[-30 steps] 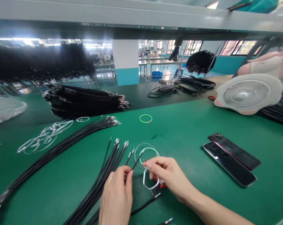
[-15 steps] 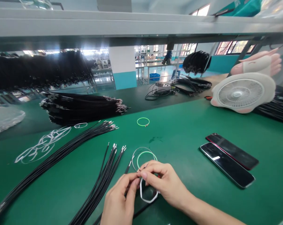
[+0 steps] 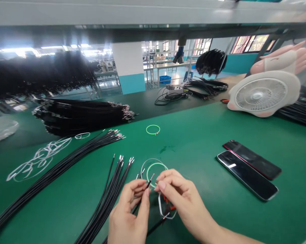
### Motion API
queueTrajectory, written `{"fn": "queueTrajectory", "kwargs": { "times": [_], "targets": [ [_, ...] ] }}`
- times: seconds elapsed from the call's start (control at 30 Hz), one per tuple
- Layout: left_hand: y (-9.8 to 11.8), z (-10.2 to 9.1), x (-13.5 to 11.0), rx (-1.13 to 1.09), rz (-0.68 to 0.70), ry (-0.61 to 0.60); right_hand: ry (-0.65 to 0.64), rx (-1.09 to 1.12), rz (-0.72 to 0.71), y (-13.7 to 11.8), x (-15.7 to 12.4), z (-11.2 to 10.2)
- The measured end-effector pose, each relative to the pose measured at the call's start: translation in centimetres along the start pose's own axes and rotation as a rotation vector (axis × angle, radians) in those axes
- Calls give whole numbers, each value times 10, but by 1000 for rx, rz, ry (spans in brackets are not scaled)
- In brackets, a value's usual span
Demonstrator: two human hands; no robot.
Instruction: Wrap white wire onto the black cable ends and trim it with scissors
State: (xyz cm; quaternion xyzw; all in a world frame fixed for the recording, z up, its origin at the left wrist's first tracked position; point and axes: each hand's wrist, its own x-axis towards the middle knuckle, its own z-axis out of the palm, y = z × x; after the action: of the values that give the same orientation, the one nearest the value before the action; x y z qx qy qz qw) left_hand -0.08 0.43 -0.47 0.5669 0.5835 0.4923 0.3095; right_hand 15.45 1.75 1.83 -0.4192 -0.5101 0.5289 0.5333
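My left hand pinches a thin black wire near its bare metal tip, which points up and to the right. My right hand is closed in a pinch just right of that tip, on something too small to name. Beneath my right fingers hangs a white loop with a bit of red beside it. A green ring and a clear ring lie on the green mat just beyond my fingers. A small bunch of black wires lies to the left of my hands.
A long bundle of black wires runs diagonally at left, with a big stack behind it. White loops lie at far left. Another green ring sits mid-mat. Two phones lie at right, a white fan behind them.
Both hands came together over the white loop, then eased slightly apart. The wire tip now sticks up between my fingertips. The view has shifted a little.
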Motion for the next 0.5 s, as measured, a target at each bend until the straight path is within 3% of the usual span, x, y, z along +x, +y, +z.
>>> {"fn": "queueTrajectory", "kwargs": {
  "times": [0.3, 0.5],
  "targets": [
    [4, 3, -13, 192, 199, 64, 17, -80, 21, 7, -2, 8],
    [4, 3, -18, 203, 223, 61, 10, -92, 53, 10, -2, 8]
  ]
}}
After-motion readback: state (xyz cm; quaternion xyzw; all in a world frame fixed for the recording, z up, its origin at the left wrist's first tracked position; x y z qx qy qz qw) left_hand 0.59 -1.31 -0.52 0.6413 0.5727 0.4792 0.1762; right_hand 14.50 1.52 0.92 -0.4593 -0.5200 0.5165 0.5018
